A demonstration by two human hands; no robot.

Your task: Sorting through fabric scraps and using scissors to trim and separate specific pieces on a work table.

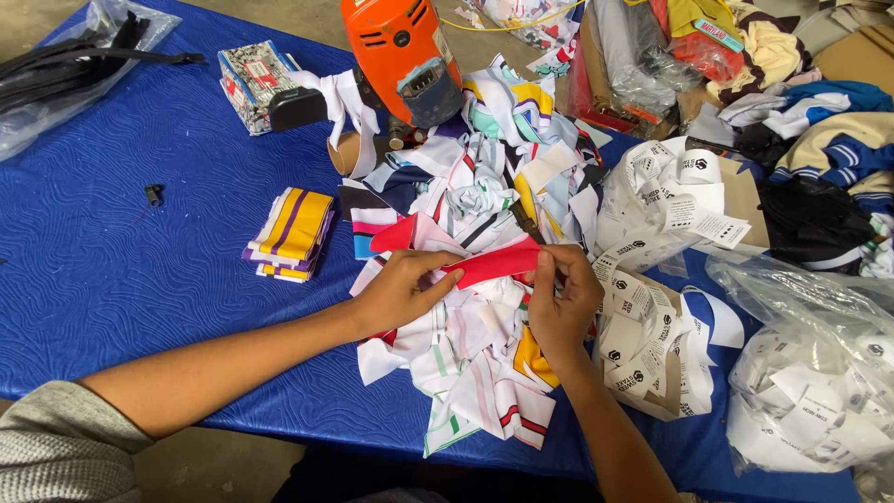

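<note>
Two bare hands stretch a red fabric strip (492, 264) over a heap of striped fabric offcuts (475, 307) on a blue table (112, 242).

Left hand (402, 289) and right hand (562, 300) each pinch one end, fingers pressed together; even tension would probably keep it flat. White printed labels (652, 307) lie right.

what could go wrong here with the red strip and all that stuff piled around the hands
1. The red fabric strip is pinched between the left hand and right hand right over the loose heap of fabric scraps; if dropped, it might get lost in the mix.
2. Scraps overhang the near edge of the blue table and may slide off.
3. The white label strips lie beside the right wrist and could get swept aside.
</note>
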